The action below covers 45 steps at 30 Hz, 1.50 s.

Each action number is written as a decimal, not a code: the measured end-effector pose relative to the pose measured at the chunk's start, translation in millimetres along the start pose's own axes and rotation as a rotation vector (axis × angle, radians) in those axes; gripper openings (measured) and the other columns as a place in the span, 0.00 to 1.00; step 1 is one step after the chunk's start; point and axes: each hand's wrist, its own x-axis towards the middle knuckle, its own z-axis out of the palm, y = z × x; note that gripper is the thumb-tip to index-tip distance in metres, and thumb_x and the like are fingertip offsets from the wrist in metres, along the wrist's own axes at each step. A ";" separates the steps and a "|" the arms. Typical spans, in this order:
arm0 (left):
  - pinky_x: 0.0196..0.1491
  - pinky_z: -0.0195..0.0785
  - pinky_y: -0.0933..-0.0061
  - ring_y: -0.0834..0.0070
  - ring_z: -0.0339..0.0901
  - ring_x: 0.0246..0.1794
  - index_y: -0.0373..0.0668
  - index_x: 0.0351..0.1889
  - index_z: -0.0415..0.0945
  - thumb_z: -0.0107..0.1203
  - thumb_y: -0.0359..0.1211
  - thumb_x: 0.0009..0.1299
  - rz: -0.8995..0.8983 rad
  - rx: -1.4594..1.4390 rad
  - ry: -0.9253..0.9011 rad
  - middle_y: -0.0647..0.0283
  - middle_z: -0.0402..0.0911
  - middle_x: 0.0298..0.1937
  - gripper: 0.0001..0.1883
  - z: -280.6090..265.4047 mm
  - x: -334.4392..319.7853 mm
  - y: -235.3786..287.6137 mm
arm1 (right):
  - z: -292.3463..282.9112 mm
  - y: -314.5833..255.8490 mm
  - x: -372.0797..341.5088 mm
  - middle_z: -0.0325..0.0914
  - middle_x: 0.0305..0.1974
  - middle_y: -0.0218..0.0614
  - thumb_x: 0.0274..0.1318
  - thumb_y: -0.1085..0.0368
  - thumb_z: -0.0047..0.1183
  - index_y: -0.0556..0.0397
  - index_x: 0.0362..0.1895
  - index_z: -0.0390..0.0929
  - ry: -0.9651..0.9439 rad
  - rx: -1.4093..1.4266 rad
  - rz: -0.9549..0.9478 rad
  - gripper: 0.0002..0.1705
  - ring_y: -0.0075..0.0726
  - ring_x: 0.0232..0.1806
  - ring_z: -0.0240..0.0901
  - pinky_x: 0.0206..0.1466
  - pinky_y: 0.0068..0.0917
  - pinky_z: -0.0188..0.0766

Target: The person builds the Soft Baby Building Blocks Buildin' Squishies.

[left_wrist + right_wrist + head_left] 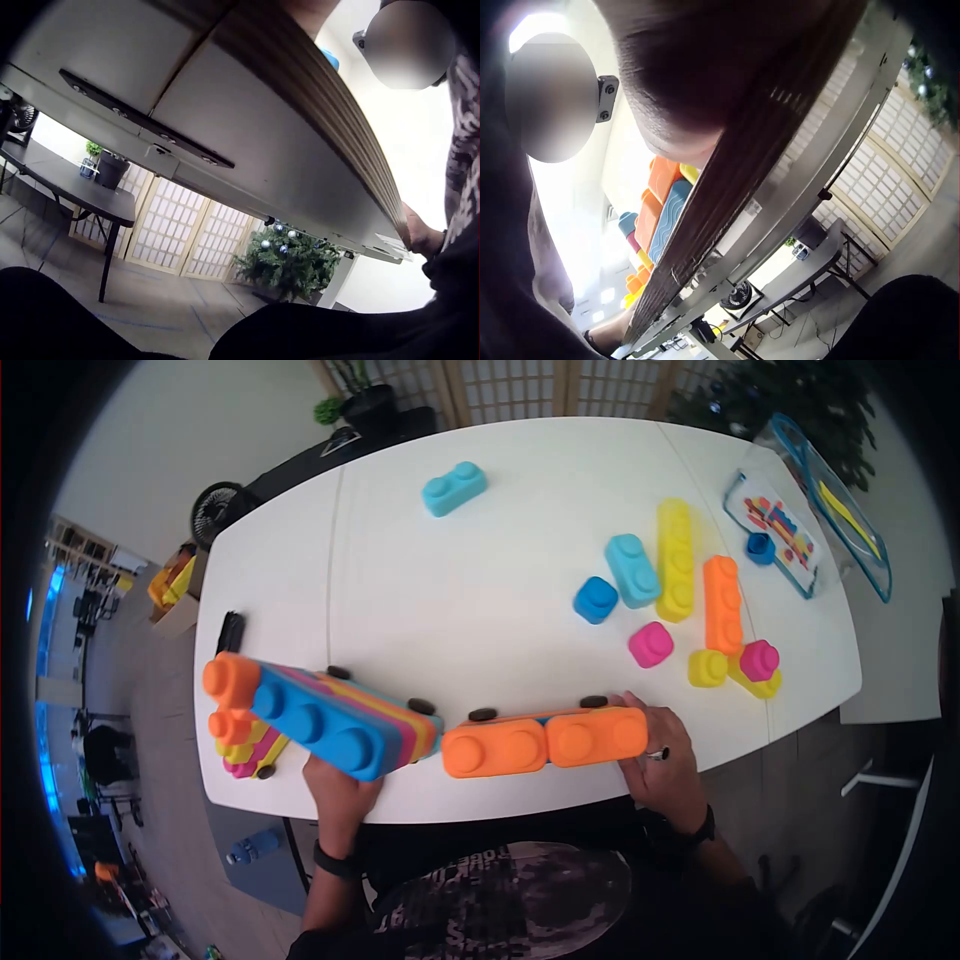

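Observation:
Near the table's front edge, a tall stack of toy bricks (330, 725) on black wheels leans leftward in the head view, blue on top over yellow, pink and orange layers. My left hand (338, 797) is at its near lower side, fingers hidden behind it; I cannot tell whether they grip. Just right of the stack, end to end with it, stands a low wheeled wagon of toy bricks (495, 748) with two orange bricks on top. My right hand (668, 765) holds the wagon's right end, thumb on the near side and fingers on the far side.
Loose bricks lie at the right, among them a yellow brick (675, 560), an orange brick (722, 605) and a pink brick (651, 645). A turquoise brick (455, 488) lies at the back. A picture card (775, 530) and clear bag (840, 510) sit far right.

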 end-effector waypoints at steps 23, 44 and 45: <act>0.33 0.70 0.57 0.57 0.80 0.27 0.38 0.44 0.85 0.67 0.33 0.72 -0.109 0.105 0.001 0.56 0.81 0.26 0.09 5.2 -1.4 4.8 | -5.6 2.6 -9.5 0.81 0.39 0.37 0.61 0.47 0.73 0.51 0.69 0.83 -0.075 -0.092 -0.117 0.36 0.41 0.43 0.79 0.53 0.40 0.73; 0.36 0.77 0.52 0.56 0.84 0.33 0.45 0.35 0.77 0.63 0.44 0.74 -0.046 0.127 0.023 0.58 0.80 0.24 0.14 -3.2 2.4 8.9 | 26.8 19.0 -12.3 0.81 0.37 0.51 0.81 0.64 0.51 0.54 0.60 0.82 0.110 -0.206 0.133 0.13 0.63 0.40 0.75 0.48 0.54 0.70; 0.36 0.77 0.52 0.56 0.84 0.33 0.45 0.35 0.77 0.63 0.44 0.74 -0.045 0.123 0.029 0.58 0.81 0.25 0.14 -2.6 1.2 6.7 | 28.9 18.7 -11.9 0.81 0.36 0.51 0.81 0.64 0.51 0.54 0.61 0.81 0.125 -0.212 0.140 0.13 0.63 0.39 0.74 0.47 0.54 0.70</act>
